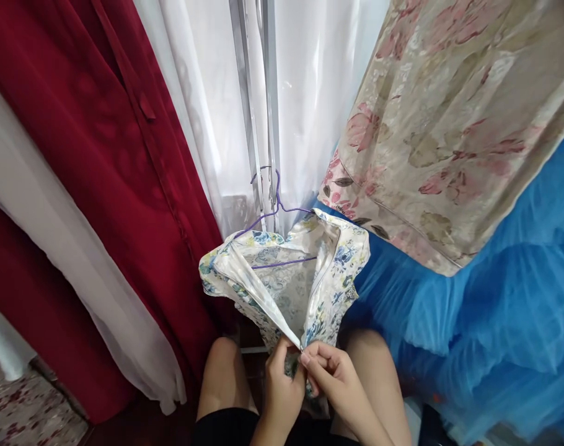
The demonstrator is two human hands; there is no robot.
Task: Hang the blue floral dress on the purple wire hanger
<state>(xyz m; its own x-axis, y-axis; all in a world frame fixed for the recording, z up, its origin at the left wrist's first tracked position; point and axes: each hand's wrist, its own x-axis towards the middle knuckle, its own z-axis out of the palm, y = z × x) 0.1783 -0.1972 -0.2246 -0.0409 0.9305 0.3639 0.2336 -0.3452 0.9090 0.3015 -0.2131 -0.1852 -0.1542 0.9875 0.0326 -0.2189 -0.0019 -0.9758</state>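
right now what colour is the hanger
The hanger in the floral garment is purple; head view.

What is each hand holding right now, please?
Left hand: closed, pinching the floral garment at the bottom of its open seam.
Right hand: closed, pinching the same garment beside it.

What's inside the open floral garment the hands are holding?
Inside the floral garment a purple wire hanger crosses the pale lining. Left hand and right hand pinch the opening's bottom, covering whatever lies lower.
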